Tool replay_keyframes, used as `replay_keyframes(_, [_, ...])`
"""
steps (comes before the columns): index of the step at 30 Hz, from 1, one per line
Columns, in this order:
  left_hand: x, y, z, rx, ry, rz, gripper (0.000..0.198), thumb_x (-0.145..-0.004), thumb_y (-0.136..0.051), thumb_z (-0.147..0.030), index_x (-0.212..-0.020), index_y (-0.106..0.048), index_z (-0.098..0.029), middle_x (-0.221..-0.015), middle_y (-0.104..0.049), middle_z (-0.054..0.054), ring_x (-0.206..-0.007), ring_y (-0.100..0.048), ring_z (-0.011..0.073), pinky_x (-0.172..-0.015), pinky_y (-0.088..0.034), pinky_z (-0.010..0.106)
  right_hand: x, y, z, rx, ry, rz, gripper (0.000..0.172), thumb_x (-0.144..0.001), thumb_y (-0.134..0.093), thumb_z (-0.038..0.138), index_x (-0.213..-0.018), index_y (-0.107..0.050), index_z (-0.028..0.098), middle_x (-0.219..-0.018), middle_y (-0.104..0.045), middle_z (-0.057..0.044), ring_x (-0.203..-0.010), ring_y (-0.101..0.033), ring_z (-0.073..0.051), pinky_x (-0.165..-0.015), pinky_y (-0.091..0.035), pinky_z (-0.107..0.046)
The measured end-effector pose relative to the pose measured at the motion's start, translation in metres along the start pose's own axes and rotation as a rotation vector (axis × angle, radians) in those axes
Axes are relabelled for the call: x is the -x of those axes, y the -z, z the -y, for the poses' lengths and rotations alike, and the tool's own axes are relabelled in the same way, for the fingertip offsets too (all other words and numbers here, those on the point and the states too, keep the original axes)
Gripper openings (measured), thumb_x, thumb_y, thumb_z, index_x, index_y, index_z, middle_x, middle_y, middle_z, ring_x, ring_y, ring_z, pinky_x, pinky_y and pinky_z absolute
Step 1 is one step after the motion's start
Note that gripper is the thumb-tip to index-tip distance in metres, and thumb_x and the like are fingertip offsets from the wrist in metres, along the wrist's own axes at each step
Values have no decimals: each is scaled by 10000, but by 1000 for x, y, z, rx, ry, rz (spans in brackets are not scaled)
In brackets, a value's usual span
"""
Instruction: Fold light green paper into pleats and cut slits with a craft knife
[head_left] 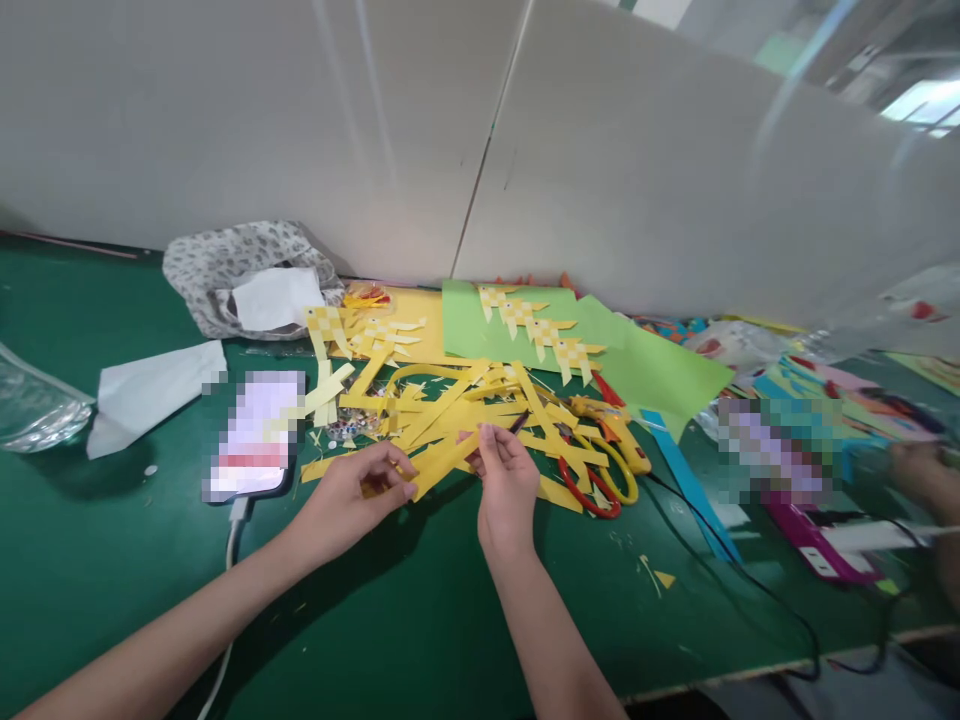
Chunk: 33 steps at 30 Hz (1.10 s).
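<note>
A yellow paper strip (444, 466) is stretched between my two hands, slanting up to the right. My left hand (360, 497) has its thumb and fingertips at the lower left end of the strip, curled around it. At the upper right end, my right hand (507, 480) pinches the strip between thumb and fingers. Just beyond lies a loose pile of yellow strips (442, 405). Scissors with red handles (589, 500) and a yellow-handled pair (626, 480) lie right of my right hand, partly under strips. A dark pointed tip shows behind my right fingers.
Woven yellow paper fish (574, 352) lie on green sheets (645, 370). A yellow-orange glue gun (634, 450) with a black cable is at right. A charging phone (255, 430) and patterned cloth pouch (202, 270) are at left. Another person's hand (922, 475) is at far right.
</note>
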<state>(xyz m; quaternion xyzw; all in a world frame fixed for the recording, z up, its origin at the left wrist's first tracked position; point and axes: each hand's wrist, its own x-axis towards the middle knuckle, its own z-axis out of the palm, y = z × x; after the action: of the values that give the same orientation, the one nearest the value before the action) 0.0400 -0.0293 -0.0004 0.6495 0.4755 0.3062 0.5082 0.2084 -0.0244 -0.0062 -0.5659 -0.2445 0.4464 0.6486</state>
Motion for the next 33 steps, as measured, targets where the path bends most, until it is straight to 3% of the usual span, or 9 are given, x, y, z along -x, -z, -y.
replay_keyframes(4, [2, 3, -2, -72, -86, -22, 121, -832, -558, -320, -809, -521, -207, -713, -640, -17, -691, -612, 143, -653, -438, 270, 2, 0, 1, 2, 19, -1, 341, -735, -702, 454, -866, -610, 152, -782, -727, -57, -735, -689, -188, -647, -547, -289])
replay_keyframes(8, [-1, 10, -1, -111, -117, -150, 149, -833, -563, -350, -806, -530, -207, -755, -631, -5, -741, -615, 153, -670, -440, 273, 5, 0, 4, 90, 51, 13, 340, -774, -657, 473, -881, -599, 156, -855, -723, -72, -739, -682, -184, -680, -554, -308])
replay_keyframes(12, [-6, 16, 2, -98, -68, -280, 205, -802, -604, -398, -823, -529, -209, -767, -649, 1, -762, -633, 166, -621, -436, 254, 15, 2, 1, 189, 177, 54, 313, -854, -549, 479, -880, -572, 169, -866, -707, -76, -799, -674, -188, -701, -554, -317])
replay_keyframes(16, [-8, 14, 5, -185, -20, -267, 227, -825, -568, -435, -833, -519, -213, -742, -667, 1, -691, -626, 164, -541, -393, 244, 14, 11, 9, 340, 322, 132, 271, -890, -502, 448, -888, -563, 183, -867, -702, -77, -811, -670, -186, -721, -550, -324])
replay_keyframes(19, [-6, 12, 8, -285, -52, -245, 229, -854, -520, -447, -876, -517, -219, -815, -673, 15, -695, -623, 168, -536, -397, 248, -12, 9, 35, 572, 516, 193, 245, -894, -509, 423, -894, -576, 187, -858, -699, -73, -791, -671, -187, -725, -547, -320])
replay_keyframes(22, [-4, 12, 8, -360, -84, -238, 278, -872, -496, -464, -1022, -503, -230, -939, -671, 32, -778, -638, 184, -595, -440, 266, -58, -13, 60, 975, 733, 260, 237, -949, -415, 354, -988, -571, 179, -956, -690, -91, -912, -654, -186, -812, -515, -303])
replay_keyframes(25, [-4, 13, 9, -390, -107, -245, 335, -886, -473, -465, -1119, -475, -224, -910, -665, 32, -742, -632, 183, -605, -464, 281, -102, -46, 62, 1512, 718, 460, 301, -929, -432, 175, -1223, -490, 148, -1137, -648, -145, -1071, -604, -222, -868, -479, -315])
replay_keyframes(30, [-9, 12, 21, -411, -293, -371, 252, -877, -490, -341, -1090, -517, -210, -950, -639, 68, -819, -616, 198, -656, -495, 305, -136, -77, 45, 1640, 633, 498, 492, -762, -496, -73, -1221, -516, 103, -978, -693, -177, -986, -639, -269, -841, -465, -347])
replay_keyframes(33, [-10, 11, 25, -331, -328, -358, 250, -884, -458, -271, -1118, -528, -220, -983, -652, 70, -820, -626, 175, -637, -494, 272, -147, -79, 57, 1600, 611, 438, 412, -759, -531, -43, -1126, -585, 134, -1016, -682, -167, -1061, -607, -268, -888, -441, -342])
